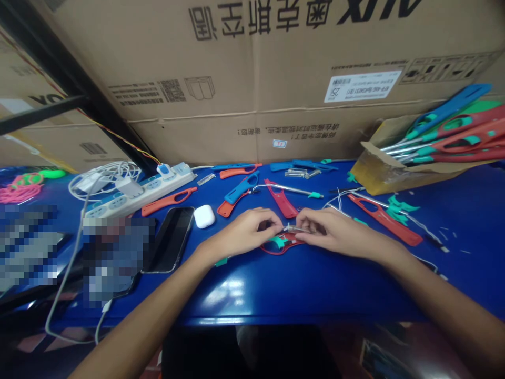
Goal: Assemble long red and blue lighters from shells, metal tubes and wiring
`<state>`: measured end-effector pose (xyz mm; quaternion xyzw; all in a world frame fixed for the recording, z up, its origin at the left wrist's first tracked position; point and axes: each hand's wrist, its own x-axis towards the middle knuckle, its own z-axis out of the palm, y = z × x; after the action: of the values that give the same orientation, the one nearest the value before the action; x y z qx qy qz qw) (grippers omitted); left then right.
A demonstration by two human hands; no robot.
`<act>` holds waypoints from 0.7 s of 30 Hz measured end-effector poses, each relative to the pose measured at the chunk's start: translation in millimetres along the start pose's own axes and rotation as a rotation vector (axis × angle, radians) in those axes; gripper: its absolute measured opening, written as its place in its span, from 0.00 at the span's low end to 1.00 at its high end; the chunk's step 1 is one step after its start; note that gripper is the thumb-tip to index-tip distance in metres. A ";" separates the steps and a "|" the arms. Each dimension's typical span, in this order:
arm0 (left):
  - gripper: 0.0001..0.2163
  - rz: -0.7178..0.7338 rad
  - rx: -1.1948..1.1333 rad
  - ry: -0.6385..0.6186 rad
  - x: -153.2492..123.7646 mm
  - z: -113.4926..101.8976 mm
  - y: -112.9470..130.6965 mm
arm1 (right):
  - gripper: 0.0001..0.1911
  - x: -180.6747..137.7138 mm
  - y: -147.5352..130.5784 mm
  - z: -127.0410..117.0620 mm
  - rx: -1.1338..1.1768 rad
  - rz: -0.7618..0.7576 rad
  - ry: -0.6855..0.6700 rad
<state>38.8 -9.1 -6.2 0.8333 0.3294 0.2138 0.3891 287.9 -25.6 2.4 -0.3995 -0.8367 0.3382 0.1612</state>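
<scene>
Both hands meet above an open red lighter shell (279, 249) on the blue table. My right hand (321, 230) pinches a small clear lighter tank (300, 229), its pale tip pointing left. Thumb and fingers of my left hand (252, 227) are closed together at that tip; what they hold, if anything, is too small to tell. A green trigger (277, 241) sits inside the shell beneath the hands, with thin white wires near it. Just behind the fingers lies another red shell half (281, 200). The shell's right part is hidden under my right hand.
Blue and orange shell halves (241, 188), metal lighter tubes (292, 189) and clear tanks (295, 172) lie behind. A carton of lighters (374, 171) stands right, near a red shell (389, 221). Left are a power strip (138, 193), phone (169, 239) and white earbud case (204, 216).
</scene>
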 end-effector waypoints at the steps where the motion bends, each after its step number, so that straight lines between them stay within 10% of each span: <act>1: 0.07 -0.002 -0.005 0.000 0.1 0.1 -0.1 | 0.12 0.2 0.2 0.0 -0.001 -0.006 -0.002; 21: 0.08 -0.043 -0.013 0.009 1.0 6.7 -6.2 | 0.14 -1.4 6.1 1.2 -0.054 -0.049 0.003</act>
<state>41.2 -8.8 -15.1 0.8225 0.3477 0.2110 0.3976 291.6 -24.5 -2.8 -0.3835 -0.8548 0.3108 0.1601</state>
